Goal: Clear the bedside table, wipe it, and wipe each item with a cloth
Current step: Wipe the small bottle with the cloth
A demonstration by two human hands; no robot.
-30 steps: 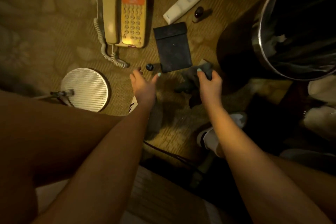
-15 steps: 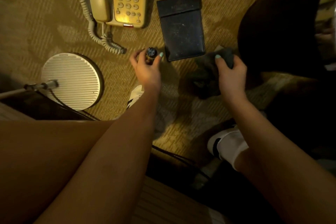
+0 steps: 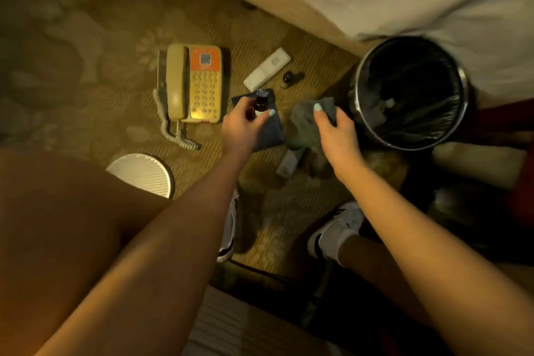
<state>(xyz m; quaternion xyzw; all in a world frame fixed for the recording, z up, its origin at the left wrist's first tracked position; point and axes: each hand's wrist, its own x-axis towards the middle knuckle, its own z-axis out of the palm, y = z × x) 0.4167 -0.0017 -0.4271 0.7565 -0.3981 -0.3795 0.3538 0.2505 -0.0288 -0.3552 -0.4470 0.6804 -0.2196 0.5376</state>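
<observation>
The left hand (image 3: pixel 244 127) is pinching a small bottle (image 3: pixel 261 103); at its three o'clock, the right hand (image 3: pixel 336 131) is gripping a cloth (image 3: pixel 302 123).

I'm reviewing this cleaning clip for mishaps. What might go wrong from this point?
The left hand pinches the small brown bottle only between thumb and fingers; rubbing it with the cloth that the right hand grips might make it slip onto the dark folder. The second bottle stands upright on carpet beside the remote, so a stray hand could tip it.
</observation>
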